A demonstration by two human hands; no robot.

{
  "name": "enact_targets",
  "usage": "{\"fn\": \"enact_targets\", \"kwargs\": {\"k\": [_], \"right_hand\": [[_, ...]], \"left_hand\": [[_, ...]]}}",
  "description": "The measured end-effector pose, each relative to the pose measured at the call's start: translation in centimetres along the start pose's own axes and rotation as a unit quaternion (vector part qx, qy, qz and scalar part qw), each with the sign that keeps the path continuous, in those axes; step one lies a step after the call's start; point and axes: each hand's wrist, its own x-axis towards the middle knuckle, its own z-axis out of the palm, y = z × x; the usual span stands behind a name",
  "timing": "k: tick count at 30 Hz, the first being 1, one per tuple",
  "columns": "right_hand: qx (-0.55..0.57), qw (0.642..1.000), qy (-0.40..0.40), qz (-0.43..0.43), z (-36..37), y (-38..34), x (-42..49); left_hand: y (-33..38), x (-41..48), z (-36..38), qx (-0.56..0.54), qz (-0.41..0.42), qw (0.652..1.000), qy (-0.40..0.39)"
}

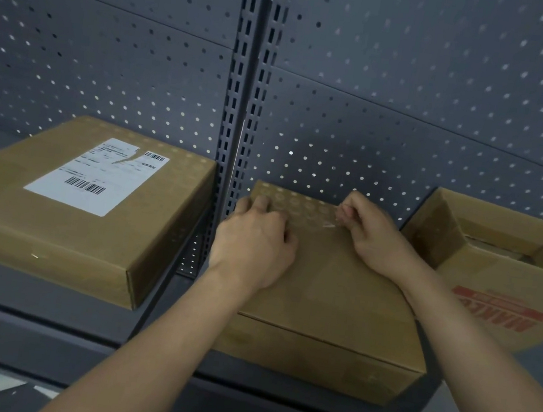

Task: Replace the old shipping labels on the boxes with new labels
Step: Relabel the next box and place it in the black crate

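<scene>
The flat cardboard box (339, 284) is lying lid-up under both hands, its sides running away toward the pegboard panel (376, 133) beyond the fingers. The left hand (255, 238) is resting on the far left corner, fingers bent – gripping or only pressing, I cannot tell. The right hand (373, 233) is pinching a clear strip (329, 225) off the lid. Left of the left hand a second box (53, 229) is carrying a torn shipping label (101, 176); right of the right hand an open carton (496, 270) is crowding close.
</scene>
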Motion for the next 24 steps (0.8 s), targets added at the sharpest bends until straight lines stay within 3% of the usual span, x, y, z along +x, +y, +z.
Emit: {"fn": "enact_targets", "kwargs": {"k": [3,15,24], "right_hand": [[0.018,0.999,0.027,0.001,0.0,-0.2,-0.2],[0.047,0.999,-0.025,-0.012,0.0,-0.4,0.2],[-0.04,0.997,-0.05,-0.035,0.3,-0.6,1.0]], "left_hand": [[0.0,0.0,0.0,0.001,0.0,1.0,-0.001],[0.1,0.0,-0.3,0.006,-0.005,1.0,-0.013],[0.3,-0.1,-0.6,0.004,-0.011,1.0,-0.02]]}}
